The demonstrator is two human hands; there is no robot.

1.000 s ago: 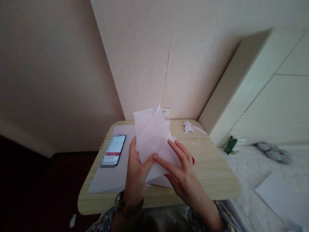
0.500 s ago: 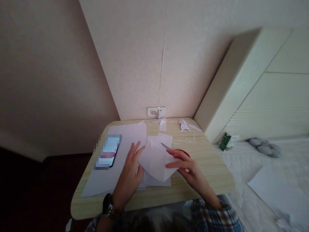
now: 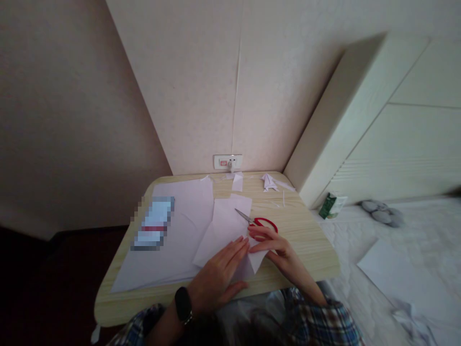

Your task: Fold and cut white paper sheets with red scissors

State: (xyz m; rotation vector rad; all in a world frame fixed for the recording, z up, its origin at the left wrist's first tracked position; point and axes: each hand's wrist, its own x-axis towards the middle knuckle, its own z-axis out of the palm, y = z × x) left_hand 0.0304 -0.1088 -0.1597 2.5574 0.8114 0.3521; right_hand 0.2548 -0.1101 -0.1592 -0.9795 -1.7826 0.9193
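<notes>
A folded white paper (image 3: pixel 223 230) lies on the light wooden table (image 3: pixel 306 245). My left hand (image 3: pixel 219 278) rests flat on its near part, fingers stretched out, a dark watch on the wrist. My right hand (image 3: pixel 277 250) lies at the paper's right edge with its fingers pressing on a folded corner, close to the handles of the red scissors (image 3: pixel 259 222). The scissors lie on the table, blades pointing up-left over the paper.
A phone (image 3: pixel 153 223) lies on large white sheets (image 3: pixel 173 240) at the table's left. A small folded paper figure (image 3: pixel 268 182) and scraps sit at the back. A wall socket (image 3: pixel 227 162) is behind. A bed with a sheet of paper (image 3: pixel 396 278) is on the right.
The paper, held up in both hands a second ago, now lies flat on the table. My left hand has slid to its near edge; the scissors have come into view.
</notes>
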